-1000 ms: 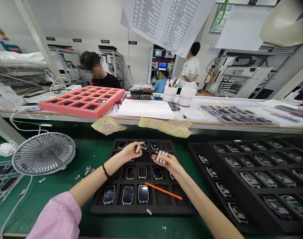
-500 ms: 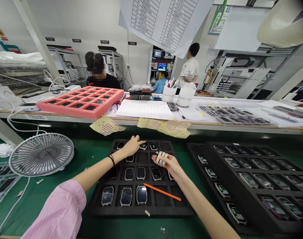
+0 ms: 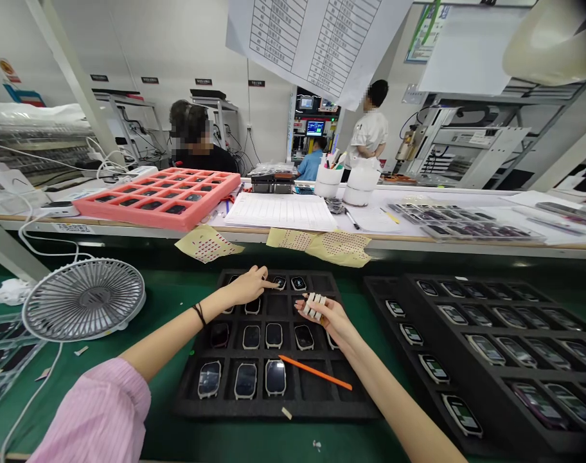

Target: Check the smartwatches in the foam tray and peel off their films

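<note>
My left hand reaches over the far row of a black foam tray. Its index finger is stretched out and its tip is at the lit screen of a strapless smartwatch; the hand holds nothing. A second lit smartwatch lies just right of that one. Above the tray's right side, my right hand is closed around several small white blocks in a row, whose kind I cannot make out. Dark-screened smartwatches fill several nearer compartments. An orange stick lies slanting across the tray.
To the right stand more black foam trays with watches. A grey fan is at the left. The shelf ahead bears a pink foam tray, paper sheets and a pen cup. Co-workers are beyond it.
My left hand has drawn slightly left and down, its index finger still at the same watch, and the forearm has lowered. The right hand keeps its hold on the white blocks.
</note>
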`<state>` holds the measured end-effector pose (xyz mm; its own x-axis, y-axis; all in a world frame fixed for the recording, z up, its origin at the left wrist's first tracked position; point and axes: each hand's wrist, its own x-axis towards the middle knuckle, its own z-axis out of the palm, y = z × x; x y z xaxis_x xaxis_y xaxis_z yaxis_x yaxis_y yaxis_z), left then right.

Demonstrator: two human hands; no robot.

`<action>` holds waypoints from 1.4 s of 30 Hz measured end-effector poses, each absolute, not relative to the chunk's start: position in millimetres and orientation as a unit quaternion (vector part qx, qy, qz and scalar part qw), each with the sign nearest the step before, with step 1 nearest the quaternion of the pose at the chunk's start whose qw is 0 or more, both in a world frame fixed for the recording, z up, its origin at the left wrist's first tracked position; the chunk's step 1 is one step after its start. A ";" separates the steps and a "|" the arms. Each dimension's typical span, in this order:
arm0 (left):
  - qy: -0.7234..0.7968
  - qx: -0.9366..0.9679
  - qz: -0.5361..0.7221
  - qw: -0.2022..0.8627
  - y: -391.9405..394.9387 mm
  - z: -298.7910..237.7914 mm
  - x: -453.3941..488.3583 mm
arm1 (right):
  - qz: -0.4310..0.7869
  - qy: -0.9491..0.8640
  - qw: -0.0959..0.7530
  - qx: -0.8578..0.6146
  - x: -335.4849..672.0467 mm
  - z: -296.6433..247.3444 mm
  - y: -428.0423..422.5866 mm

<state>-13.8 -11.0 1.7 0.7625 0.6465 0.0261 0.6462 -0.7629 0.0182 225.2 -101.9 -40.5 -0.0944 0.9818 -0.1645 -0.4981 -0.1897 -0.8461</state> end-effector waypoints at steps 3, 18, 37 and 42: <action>0.337 0.941 0.028 0.026 -9.8 -7.5 -8.7 | 0.668 -0.314 0.554 -0.385 225.7 -41.5 -102.1; 0.348 0.937 -0.003 -0.029 0.1 -15.7 2.7 | 0.660 -0.319 0.562 -0.384 227.1 -40.0 -102.1; 0.327 0.943 0.052 0.037 5.7 -16.5 45.8 | 0.661 -0.315 0.568 -0.376 228.2 -40.0 -103.6; 0.351 0.933 0.075 0.036 14.0 -15.3 48.2 | 0.659 -0.316 0.566 -0.381 229.3 -40.9 -104.4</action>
<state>48.2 14.0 -15.3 0.7418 0.6607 0.1146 0.6498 -0.7505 0.1204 229.3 -104.4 -40.9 -0.0678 0.9872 -0.1443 -0.5047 -0.1587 -0.8486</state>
